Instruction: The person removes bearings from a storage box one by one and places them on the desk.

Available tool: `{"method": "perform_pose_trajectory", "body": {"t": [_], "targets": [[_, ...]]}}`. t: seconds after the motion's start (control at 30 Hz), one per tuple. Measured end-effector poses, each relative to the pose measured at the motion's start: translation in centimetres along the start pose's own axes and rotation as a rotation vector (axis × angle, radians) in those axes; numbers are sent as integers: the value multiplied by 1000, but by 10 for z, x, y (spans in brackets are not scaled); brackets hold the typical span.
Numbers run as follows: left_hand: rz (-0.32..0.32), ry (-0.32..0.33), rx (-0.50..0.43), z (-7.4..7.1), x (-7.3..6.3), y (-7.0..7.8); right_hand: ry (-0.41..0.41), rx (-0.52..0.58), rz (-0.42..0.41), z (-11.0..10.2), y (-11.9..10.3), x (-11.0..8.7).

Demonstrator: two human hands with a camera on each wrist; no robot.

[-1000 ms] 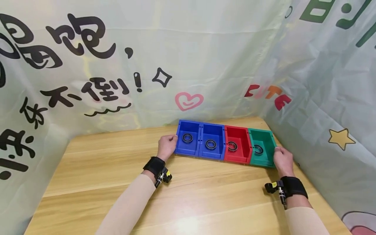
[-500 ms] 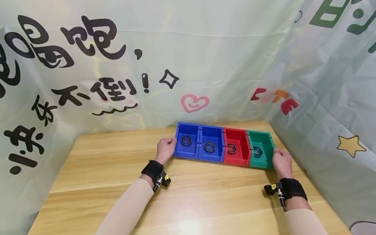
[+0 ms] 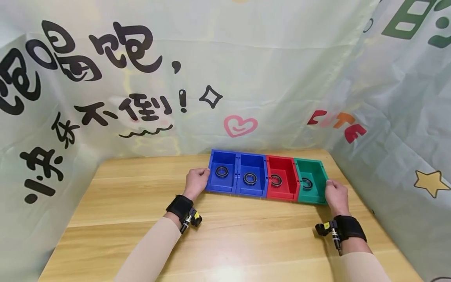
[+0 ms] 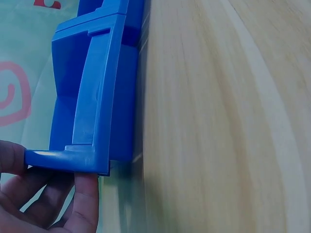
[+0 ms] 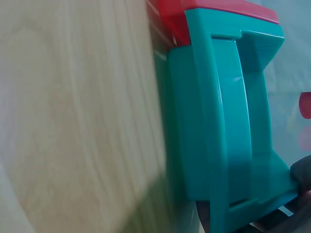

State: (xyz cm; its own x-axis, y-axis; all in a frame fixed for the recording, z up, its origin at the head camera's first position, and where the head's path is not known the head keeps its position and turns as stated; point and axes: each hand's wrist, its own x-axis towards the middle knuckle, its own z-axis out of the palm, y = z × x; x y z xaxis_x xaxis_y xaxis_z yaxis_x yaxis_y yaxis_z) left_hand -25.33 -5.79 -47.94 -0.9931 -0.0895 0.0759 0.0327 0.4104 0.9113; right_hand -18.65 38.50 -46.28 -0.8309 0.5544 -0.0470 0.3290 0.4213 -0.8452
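Note:
A joined row of plastic bins lies across the back of the table in the head view: a left blue bin [image 3: 221, 183], a second blue bin [image 3: 251, 190], a red bin [image 3: 289, 181] and a green bin [image 3: 318, 182]. Each holds one black ring-shaped bearing, such as the bearing [image 3: 222, 172] at far left. My left hand [image 3: 196, 183] pinches the outer wall of the left blue bin, thumb above and fingers below in the left wrist view. My right hand [image 3: 337, 196] grips the green bin's outer wall; its fingers are partly hidden in the right wrist view.
A wooden table [image 3: 225, 239] extends in front of the bins. A printed cloth backdrop [image 3: 282, 78] rises behind the row, and another cloth side [image 3: 398, 164] stands along the right edge, near my right hand.
The head view has shifted, with the backdrop sliding right in it. Against the backdrop, the bin row and both hands stand slightly further left. Both hands keep hold of the end bins.

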Motion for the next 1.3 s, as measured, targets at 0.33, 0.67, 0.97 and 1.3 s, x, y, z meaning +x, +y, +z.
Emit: {"method": "perform_pose_trajectory", "body": {"t": [0.33,0.67,0.97,1.3], "targets": [[-6,13,-10,-12,-5,-6,-33,4,-13,11,-4,-2],[-20,22,-4,-25,-7,-12,-65,22,-38,22,-11,-1],[-62,31,-10,-38,-8,-14,-90,24,-67,31,-18,-3],[-56,64,11,-51,-14,-20,-86,14,-85,44,-25,-9]]}}
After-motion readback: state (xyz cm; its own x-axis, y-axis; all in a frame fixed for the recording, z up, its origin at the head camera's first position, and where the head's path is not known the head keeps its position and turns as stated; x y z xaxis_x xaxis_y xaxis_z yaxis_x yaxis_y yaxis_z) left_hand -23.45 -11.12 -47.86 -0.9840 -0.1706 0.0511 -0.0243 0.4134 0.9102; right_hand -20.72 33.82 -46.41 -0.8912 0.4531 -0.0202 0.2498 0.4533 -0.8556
